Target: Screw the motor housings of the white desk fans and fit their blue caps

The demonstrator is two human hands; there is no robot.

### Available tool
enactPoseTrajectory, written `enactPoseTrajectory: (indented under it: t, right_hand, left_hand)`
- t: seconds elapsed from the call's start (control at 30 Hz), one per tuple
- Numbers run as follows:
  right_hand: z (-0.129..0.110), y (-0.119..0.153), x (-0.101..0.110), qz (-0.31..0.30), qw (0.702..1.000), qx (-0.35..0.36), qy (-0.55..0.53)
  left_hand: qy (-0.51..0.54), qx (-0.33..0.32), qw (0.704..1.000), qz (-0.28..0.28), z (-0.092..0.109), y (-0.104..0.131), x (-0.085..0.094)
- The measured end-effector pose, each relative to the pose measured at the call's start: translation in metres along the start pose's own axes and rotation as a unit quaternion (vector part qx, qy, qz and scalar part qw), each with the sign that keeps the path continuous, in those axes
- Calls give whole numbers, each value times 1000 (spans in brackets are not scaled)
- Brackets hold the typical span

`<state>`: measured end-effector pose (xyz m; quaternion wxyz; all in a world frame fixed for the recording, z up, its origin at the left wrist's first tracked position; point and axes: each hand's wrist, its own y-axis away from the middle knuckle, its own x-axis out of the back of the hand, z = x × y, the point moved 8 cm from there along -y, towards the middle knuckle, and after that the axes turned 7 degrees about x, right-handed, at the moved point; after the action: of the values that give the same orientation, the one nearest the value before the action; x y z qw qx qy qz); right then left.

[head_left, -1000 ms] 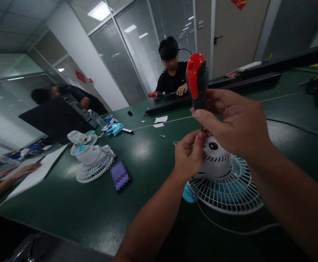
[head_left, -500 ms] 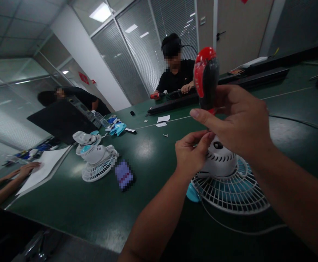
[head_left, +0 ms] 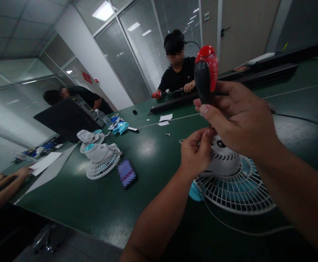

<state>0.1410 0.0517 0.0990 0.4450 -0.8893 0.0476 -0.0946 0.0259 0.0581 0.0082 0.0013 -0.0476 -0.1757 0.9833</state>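
A screwdriver (head_left: 206, 74) with a red and black handle stands upright above a white fan (head_left: 224, 163). My right hand (head_left: 242, 118) grips the lower part of its handle, thumb and fingers closed round it. Below that, my left hand (head_left: 195, 151) pinches the thin shaft between thumb and forefinger, close over the fan's motor housing. The screwdriver's tip is hidden behind my fingers. The fan lies face down, its white grille (head_left: 238, 200) on the table and light blue blades showing through the bars.
On the green table (head_left: 148, 182), a second white fan (head_left: 100, 154) and a pixelated purple object (head_left: 126, 174) lie to the left. A white cord (head_left: 246, 231) curves in front of my fan. Across the table a person (head_left: 178, 72) handles a red-handled tool. Another person's hands rest at far left.
The screwdriver handle has turned about its axis, its black side now facing left. My right thumb and fingers have shifted on the handle. The view has swung slightly left.
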Motion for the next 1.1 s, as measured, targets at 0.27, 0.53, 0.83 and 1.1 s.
enactPoseTrajectory:
  t: [0.27,0.53,0.83,1.1]
  right_hand:
    - [-1,-5,1,-14,998,-6,65]
    - [-5,-5,11,45,989,62,125]
    - [1,-3,14,98,993,32,61]
    - [-4,-4,15,94,993,34,68]
  left_hand:
    - [9,12,999,33,-2,-2,4]
    - [21,42,997,62,-4,-2,6]
    - [96,47,993,57,-7,0,1]
    - [15,-8,1000,18,-4,0,0]
